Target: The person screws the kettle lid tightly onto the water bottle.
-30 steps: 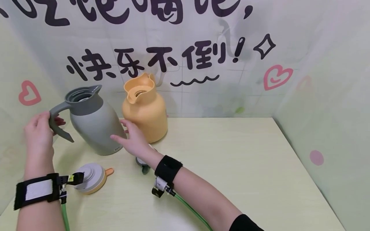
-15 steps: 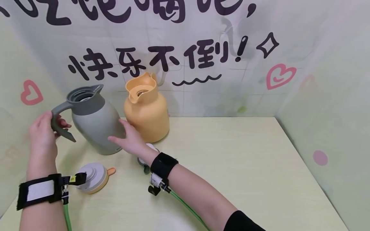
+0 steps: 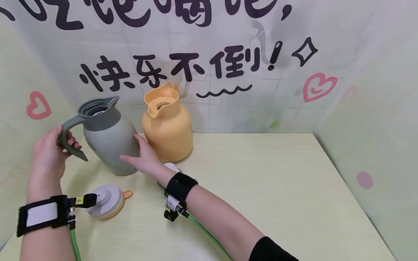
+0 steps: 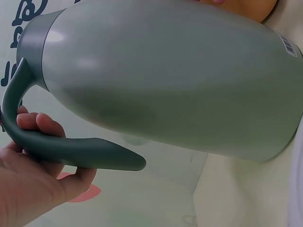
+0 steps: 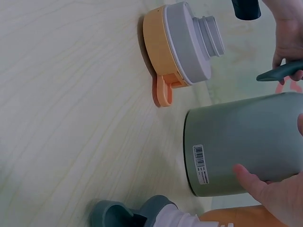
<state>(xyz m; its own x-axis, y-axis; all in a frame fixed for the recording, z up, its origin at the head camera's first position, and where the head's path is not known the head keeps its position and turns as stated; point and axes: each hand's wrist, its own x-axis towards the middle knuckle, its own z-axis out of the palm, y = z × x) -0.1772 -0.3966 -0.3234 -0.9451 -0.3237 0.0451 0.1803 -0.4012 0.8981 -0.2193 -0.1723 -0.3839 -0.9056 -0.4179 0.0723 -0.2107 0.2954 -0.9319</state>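
Note:
A grey vacuum jug (image 3: 107, 148) with an open, lidless top stands upright at the left of the table. My left hand (image 3: 49, 156) grips its dark handle (image 4: 85, 147), fingers wrapped round it. Against the jug's lower right side lies my right hand (image 3: 147, 157), thumb and fingers spread. In the right wrist view the thumb (image 5: 251, 182) touches the grey body beside a barcode label (image 5: 200, 164). The other right fingers are partly hidden by the jug.
An orange-yellow jug (image 3: 169, 137), also lidless, stands close right of the grey one. In front lies a lid (image 3: 106, 201) upside down, pale inside with an orange loop. A dark grey-green lid (image 5: 158, 208) sits partly hidden beneath my right wrist. A printed curtain (image 3: 228, 116) backs the table.
My right hand has shifted slightly left over the grey jug's side. The left hand keeps its grip on the handle. The head view has turned slightly left, so everything sits further right.

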